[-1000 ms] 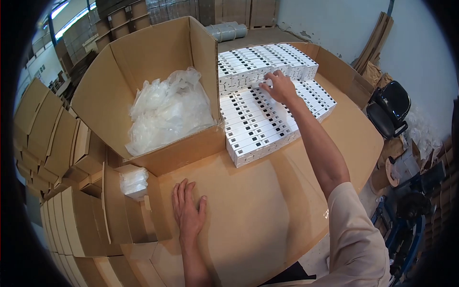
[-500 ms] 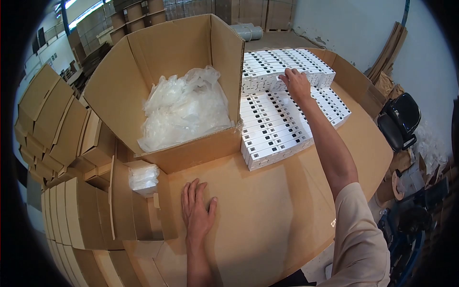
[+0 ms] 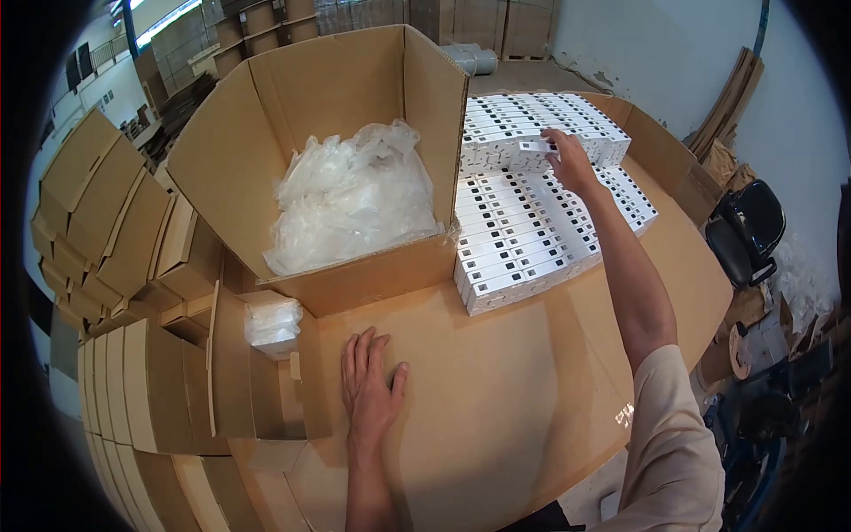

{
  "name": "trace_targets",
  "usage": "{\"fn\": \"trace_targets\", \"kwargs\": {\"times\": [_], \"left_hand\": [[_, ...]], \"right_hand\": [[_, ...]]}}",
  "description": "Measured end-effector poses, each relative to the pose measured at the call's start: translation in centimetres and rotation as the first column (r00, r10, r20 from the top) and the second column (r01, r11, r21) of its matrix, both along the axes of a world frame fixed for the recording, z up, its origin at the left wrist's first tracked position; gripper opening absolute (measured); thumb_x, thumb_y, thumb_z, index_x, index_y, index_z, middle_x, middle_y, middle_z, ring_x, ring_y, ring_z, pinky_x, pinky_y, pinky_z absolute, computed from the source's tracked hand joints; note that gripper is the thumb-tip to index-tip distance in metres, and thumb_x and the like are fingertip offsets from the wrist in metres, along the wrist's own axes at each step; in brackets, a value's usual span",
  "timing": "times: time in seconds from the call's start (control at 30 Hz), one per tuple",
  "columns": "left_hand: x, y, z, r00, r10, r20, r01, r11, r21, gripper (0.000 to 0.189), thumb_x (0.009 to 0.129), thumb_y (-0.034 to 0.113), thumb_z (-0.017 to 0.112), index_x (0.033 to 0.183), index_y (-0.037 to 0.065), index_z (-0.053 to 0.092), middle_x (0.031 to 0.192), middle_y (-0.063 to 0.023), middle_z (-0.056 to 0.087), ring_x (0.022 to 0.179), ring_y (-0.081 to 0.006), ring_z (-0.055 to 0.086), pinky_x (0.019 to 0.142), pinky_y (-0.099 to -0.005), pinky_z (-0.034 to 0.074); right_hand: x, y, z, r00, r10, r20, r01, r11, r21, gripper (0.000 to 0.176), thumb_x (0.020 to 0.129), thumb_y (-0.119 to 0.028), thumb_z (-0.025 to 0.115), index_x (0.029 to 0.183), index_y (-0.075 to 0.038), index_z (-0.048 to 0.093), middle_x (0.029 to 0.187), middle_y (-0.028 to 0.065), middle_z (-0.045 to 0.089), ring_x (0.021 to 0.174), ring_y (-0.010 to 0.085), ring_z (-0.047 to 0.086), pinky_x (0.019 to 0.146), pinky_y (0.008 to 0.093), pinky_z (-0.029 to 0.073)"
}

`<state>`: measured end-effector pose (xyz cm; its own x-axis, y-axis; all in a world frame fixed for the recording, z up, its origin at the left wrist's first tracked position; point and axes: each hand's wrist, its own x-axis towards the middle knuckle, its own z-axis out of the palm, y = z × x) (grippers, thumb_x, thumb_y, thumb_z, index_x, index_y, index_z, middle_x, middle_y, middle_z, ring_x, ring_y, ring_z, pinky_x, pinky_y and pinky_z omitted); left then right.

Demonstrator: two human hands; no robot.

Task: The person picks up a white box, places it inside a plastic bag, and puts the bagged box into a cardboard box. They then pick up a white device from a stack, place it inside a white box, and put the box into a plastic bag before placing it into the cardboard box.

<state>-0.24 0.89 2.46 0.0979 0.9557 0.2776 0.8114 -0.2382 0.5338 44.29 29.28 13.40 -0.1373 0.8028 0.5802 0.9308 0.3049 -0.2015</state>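
My right hand (image 3: 573, 163) reaches to the far stack and grips a small white box (image 3: 530, 149) by its right end. This box sticks out toward me from the upper tier of white boxes (image 3: 496, 111). Below and nearer lies a lower tier of similar boxes (image 3: 505, 238), set in tight rows with dark squares on them. My left hand (image 3: 374, 390) rests palm down on the cardboard-covered table (image 3: 479, 390), fingers stretched out and holding nothing. Beside it stands an open small carton (image 3: 232, 372) with plastic-wrapped white items (image 3: 273, 324) at its far end.
A large open carton (image 3: 324, 80) with clear plastic bags (image 3: 355, 199) stands left of the white boxes. More brown cartons (image 3: 160, 381) are stacked along the left. A black chair (image 3: 746, 226) stands beyond the table's right edge.
My right hand has drawn one white box partly out of the upper tier toward me. My left hand stays flat on the table. The view has shifted slightly.
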Motion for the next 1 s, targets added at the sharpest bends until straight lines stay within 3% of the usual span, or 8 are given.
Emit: {"fn": "trace_targets", "kwargs": {"times": [0.17,0.37,0.47,0.6,0.73,0.83,0.93,1.0], "left_hand": [[-0.1,-0.2,0.0,1.000,-0.009,0.006,0.009,1.000,0.005,0.051,0.091,0.022,0.072,0.136,0.006,0.055,0.150,-0.0154,0.046,0.143,-0.0414,0.035,0.120,-0.0535,0.028],[-0.2,-0.3,0.2,0.999,-0.028,0.025,0.028,1.000,0.003,0.050,0.091,0.022,0.071,0.136,0.007,0.055,0.151,-0.0147,0.045,0.145,-0.0403,0.034,0.121,-0.0525,0.027],[-0.4,-0.5,0.0,0.999,-0.036,0.027,0.036,0.999,0.000,0.049,0.091,0.021,0.071,0.136,0.008,0.055,0.151,-0.0146,0.045,0.146,-0.0394,0.032,0.122,-0.0515,0.026],[-0.7,-0.5,0.0,0.996,-0.066,0.065,0.063,0.997,0.046,0.044,0.091,0.020,0.071,0.131,0.005,0.058,0.145,-0.0162,0.050,0.141,-0.0409,0.038,0.119,-0.0521,0.029],[-1.1,-0.8,0.8,0.983,-0.060,0.171,0.065,0.998,-0.024,0.039,0.093,0.017,0.070,0.129,0.006,0.059,0.143,-0.0139,0.053,0.141,-0.0363,0.042,0.118,-0.0478,0.034],[-1.0,-0.8,1.0,0.926,-0.009,0.377,0.005,1.000,0.013,0.037,0.091,0.014,0.070,0.127,0.006,0.061,0.130,-0.0130,0.060,0.123,-0.0320,0.054,0.106,-0.0453,0.044],[-1.2,-0.5,1.8,0.878,0.126,0.461,-0.085,0.990,-0.109,0.034,0.095,0.014,0.068,0.127,0.006,0.060,0.109,-0.0091,0.067,0.098,-0.0219,0.064,0.090,-0.0378,0.051],[-1.4,-0.4,1.8,0.779,0.148,0.610,-0.005,0.973,-0.230,0.032,0.099,0.014,0.064,0.130,0.007,0.059,0.092,-0.0044,0.064,0.086,-0.0148,0.060,0.084,-0.0326,0.051]], "right_hand": [[0.3,-1.2,1.1,0.999,0.045,-0.013,-0.045,0.999,-0.017,0.030,0.089,0.000,0.069,0.118,-0.004,0.065,0.118,0.0145,0.066,0.112,0.0358,0.059,0.102,0.0433,0.047],[-0.6,-4.6,1.6,0.966,0.162,-0.203,-0.156,0.987,0.044,0.028,0.091,0.001,0.068,0.119,-0.001,0.064,0.111,0.0171,0.068,0.087,0.0298,0.068,0.077,0.0380,0.057],[-2.9,-8.4,2.6,0.918,0.045,-0.393,-0.093,0.990,-0.103,0.030,0.092,0.001,0.068,0.121,0.001,0.063,0.110,0.0162,0.069,0.075,0.0224,0.069,0.068,0.0338,0.056],[-6.0,-12.9,1.9,0.761,0.094,-0.641,-0.217,0.969,-0.115,0.027,0.096,-0.001,0.066,0.123,0.002,0.063,0.113,0.0132,0.070,0.070,0.0115,0.065,0.061,0.0282,0.052],[-10.5,-18.3,2.1,0.715,0.118,-0.689,-0.300,0.942,-0.149,0.026,0.097,0.002,0.063,0.123,0.000,0.062,0.090,0.0053,0.068,0.060,0.0044,0.056,0.051,0.0246,0.044],[-13.8,-21.2,1.0,0.647,0.163,-0.745,-0.385,0.913,-0.135,0.027,0.096,0.004,0.063,0.123,0.000,0.061,0.087,0.0023,0.065,0.059,0.0034,0.052,0.051,0.0232,0.041],[-16.6,-23.3,-1.4,0.622,0.152,-0.768,-0.444,0.877,-0.185,0.026,0.096,0.005,0.063,0.121,-0.001,0.061,0.093,0.0028,0.065,0.061,0.0039,0.053,0.052,0.0232,0.044],[-19.4,-24.7,-2.7,0.582,0.159,-0.798,-0.464,0.871,-0.164,0.025,0.096,0.005,0.063,0.120,-0.001,0.062,0.095,0.0032,0.066,0.061,0.0046,0.054,0.052,0.0231,0.044]]}}
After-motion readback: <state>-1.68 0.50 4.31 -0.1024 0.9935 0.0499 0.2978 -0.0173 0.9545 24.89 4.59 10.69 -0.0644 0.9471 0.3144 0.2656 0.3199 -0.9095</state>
